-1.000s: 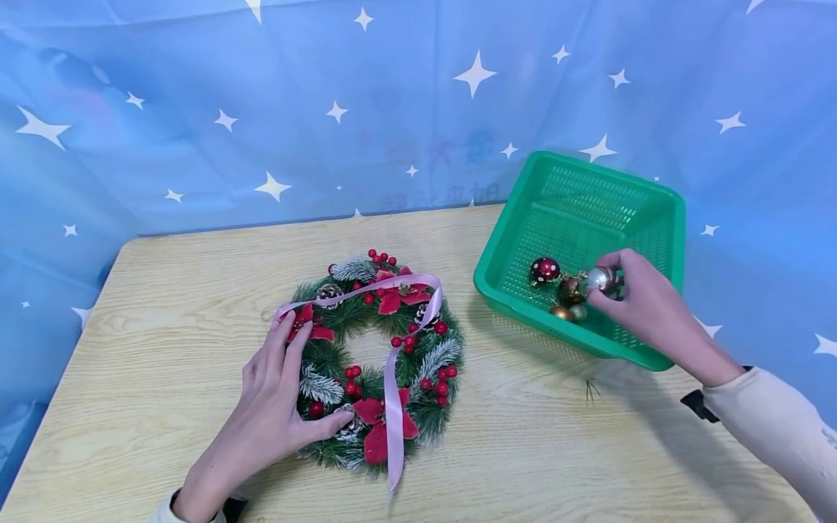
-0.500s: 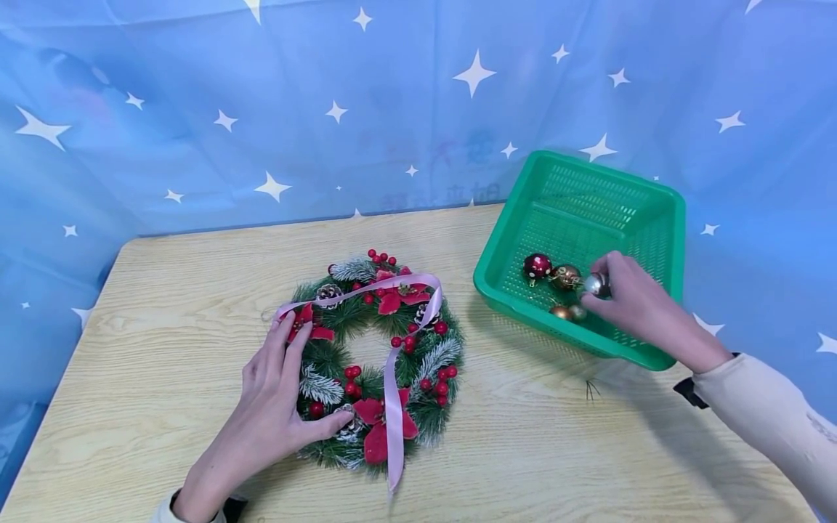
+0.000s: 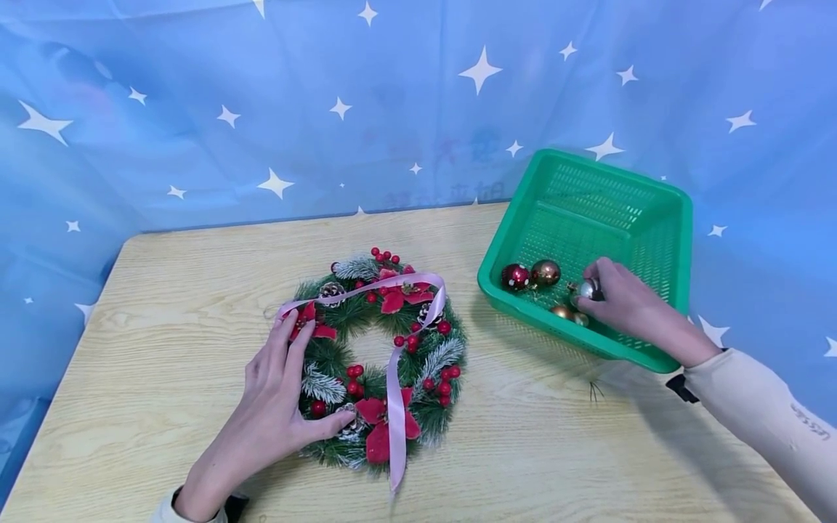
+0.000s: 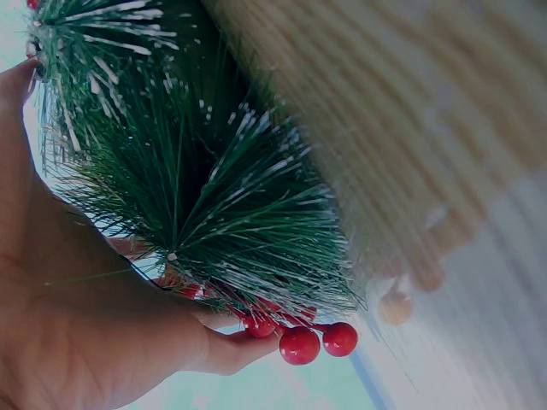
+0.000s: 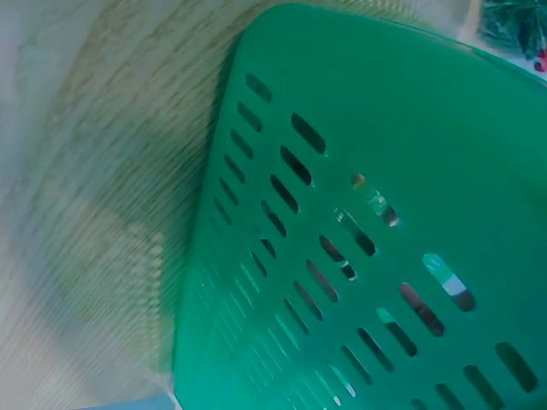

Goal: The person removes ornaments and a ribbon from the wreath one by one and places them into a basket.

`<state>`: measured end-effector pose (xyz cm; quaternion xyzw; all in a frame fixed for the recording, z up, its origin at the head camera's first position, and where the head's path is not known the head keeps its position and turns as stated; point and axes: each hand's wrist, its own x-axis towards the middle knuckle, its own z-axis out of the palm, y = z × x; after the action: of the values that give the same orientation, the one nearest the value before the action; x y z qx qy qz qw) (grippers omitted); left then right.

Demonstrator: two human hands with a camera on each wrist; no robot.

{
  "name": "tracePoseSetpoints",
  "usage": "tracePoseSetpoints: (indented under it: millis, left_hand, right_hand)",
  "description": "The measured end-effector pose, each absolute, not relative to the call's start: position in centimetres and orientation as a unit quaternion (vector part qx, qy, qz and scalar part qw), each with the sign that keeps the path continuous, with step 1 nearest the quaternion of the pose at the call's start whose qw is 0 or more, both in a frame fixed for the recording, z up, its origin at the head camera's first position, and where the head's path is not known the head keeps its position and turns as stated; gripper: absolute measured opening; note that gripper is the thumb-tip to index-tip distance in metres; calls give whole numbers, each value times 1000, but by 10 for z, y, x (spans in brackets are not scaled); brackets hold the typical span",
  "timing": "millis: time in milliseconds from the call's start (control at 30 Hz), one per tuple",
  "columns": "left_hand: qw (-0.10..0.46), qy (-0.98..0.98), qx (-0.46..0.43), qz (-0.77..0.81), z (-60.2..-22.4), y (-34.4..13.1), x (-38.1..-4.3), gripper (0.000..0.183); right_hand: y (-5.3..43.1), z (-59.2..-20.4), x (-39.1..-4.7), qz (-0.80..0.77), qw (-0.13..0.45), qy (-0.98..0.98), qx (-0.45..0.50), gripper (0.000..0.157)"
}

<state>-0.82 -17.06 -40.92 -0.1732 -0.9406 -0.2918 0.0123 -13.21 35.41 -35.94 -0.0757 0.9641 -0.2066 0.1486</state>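
A green wreath with red berries, red poinsettias and pinecones lies flat on the table, a pale pink ribbon draped across it. My left hand rests on the wreath's left side, thumb and fingers spread; the left wrist view shows the pine needles close up beside the palm. Inside the green basket, my right hand pinches a silver bauble. Left of it lie a dark red spotted bauble, a bronze bauble and smaller copper and pale ones.
The wooden table carries the wreath and the basket. Some thin dark needles lie in front of the basket. Blue starred cloth hangs behind. In the right wrist view the basket's slotted wall hides most of the contents.
My right hand has shifted slightly lower and left in the basket with the silver bauble. The spotted and bronze baubles have rolled left. My left hand stays on the wreath.
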Motion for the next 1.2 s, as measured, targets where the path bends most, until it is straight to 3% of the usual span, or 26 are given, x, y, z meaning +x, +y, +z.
tracePoseSetpoints:
  millis: [200, 633, 767, 933, 1067, 1200]
  left_hand:
    - [4, -941, -171, -292, -408, -171, -8, 134]
    - [3, -936, -183, -300, -409, -174, -12, 132]
    - [5, -934, -192, -300, -408, -175, -14, 130]
    - [-1, -931, -201, -304, -409, -177, -16, 129]
    - [-2, -929, -211, -303, -409, -179, -19, 129]
    - [2, -927, -223, -301, -410, -182, -21, 129]
  right_hand:
    - [352, -358, -131, -208, 158, 963, -70, 50]
    - [346, -350, -115, -206, 145, 967, -44, 80]
    - [340, -348, -107, -210, 89, 972, -54, 78]
    - [321, -341, -90, -222, -36, 970, -95, 60]
    - [296, -335, -78, -262, -145, 934, -193, 47]
    - [269, -341, -67, -306, -174, 884, -307, 46]
